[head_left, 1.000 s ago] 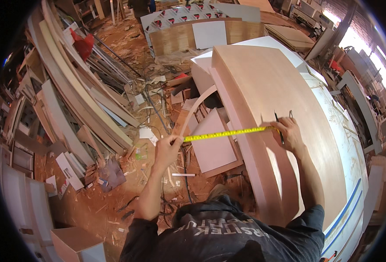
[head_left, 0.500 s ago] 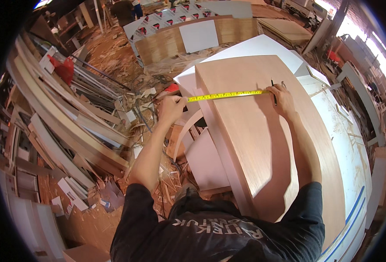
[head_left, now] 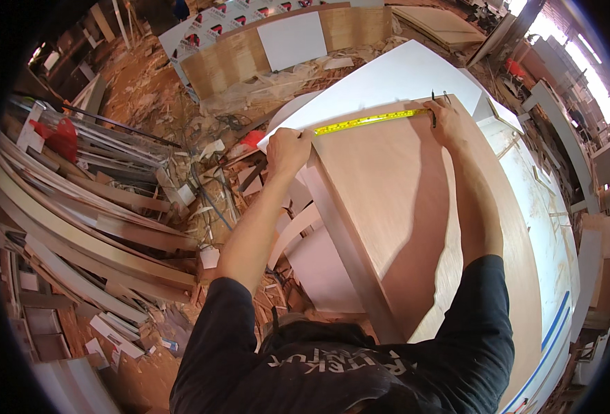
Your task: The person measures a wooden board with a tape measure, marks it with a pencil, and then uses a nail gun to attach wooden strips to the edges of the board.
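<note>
A yellow tape measure (head_left: 367, 123) runs taut between my hands, close along the far edge of a curved wooden panel (head_left: 367, 186). At the panel's far left corner, my left hand (head_left: 291, 153) is closed, pinching one end of the tape. My right hand (head_left: 446, 121), near the far right corner, grips the tape's other end. A thin dark pencil-like stick (head_left: 434, 119) pokes out between the right fingers. Whatever part of the tape lies inside either fist is hidden. The right arm casts a shadow over the panel.
White boards (head_left: 415, 69) lie under and beyond the panel. Long curved strips (head_left: 84, 228) are stacked at left. Wood scraps and a cable litter the floor between. A curved wooden piece with a white sheet (head_left: 292, 40) stands at the back. Blue strips (head_left: 555, 321) lie at right.
Both hands have moved farther away with the tape, from across the panel to its far edge. The stretch of tape between them is a little shorter. My view has shifted too.
</note>
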Demonstrator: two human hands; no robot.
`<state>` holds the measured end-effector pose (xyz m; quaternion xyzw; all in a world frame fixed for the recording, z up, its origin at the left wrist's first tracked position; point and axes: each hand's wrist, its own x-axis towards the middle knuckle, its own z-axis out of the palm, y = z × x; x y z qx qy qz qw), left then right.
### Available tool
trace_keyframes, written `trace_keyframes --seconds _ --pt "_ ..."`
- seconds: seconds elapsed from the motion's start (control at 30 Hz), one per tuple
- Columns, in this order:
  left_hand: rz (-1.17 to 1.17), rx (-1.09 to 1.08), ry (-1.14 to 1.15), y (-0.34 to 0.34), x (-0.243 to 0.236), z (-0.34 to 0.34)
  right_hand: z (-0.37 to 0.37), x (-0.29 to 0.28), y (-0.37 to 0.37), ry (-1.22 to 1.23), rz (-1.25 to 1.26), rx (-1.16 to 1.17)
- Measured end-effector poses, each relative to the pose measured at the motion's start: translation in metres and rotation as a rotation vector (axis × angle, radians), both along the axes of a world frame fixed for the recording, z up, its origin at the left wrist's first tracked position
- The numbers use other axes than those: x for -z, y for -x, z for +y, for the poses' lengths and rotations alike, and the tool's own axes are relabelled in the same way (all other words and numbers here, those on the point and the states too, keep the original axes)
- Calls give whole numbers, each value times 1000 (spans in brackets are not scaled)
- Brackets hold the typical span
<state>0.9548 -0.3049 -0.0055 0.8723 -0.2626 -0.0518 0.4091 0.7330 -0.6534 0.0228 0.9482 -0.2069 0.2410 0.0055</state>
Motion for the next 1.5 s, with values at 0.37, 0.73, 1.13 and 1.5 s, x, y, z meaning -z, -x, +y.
trace_keyframes --seconds 0.37,0.73,1.13,1.5 --pt "14 -79 -172 -8 -15 -5 129 -3 -85 -1161 -325 -483" --pt "-21 -85 -178 12 -33 -11 143 16 -107 -1314 -297 -479" --pt "-41 -9 -136 15 -26 -2 152 28 -92 -1165 -525 -638" --pt "-15 -18 -152 19 -32 -3 154 21 -91 -1299 -309 -433"
